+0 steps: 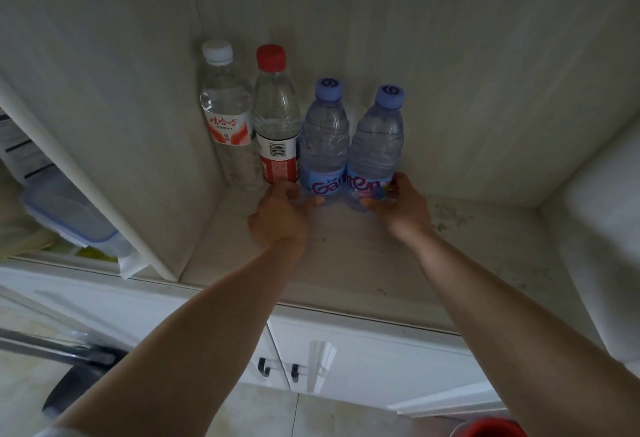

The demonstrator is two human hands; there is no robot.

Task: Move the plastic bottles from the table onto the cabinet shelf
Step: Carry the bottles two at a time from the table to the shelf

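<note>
Four plastic bottles were lined upright on the cabinet shelf [346,249]. The left blue-capped bottle [323,138] was gripped by the left hand [280,215], the right blue-capped bottle [375,149] by the right hand [398,208].

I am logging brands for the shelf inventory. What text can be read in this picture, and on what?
"娃哈哈": red characters on the white-capped bottle; smaller print beneath is unreadable.
"Ganten": purple lettering spanning the labels of the two blue-capped bottles.
Red-capped bottle: a barcode and fine print, too small to read.
</note>
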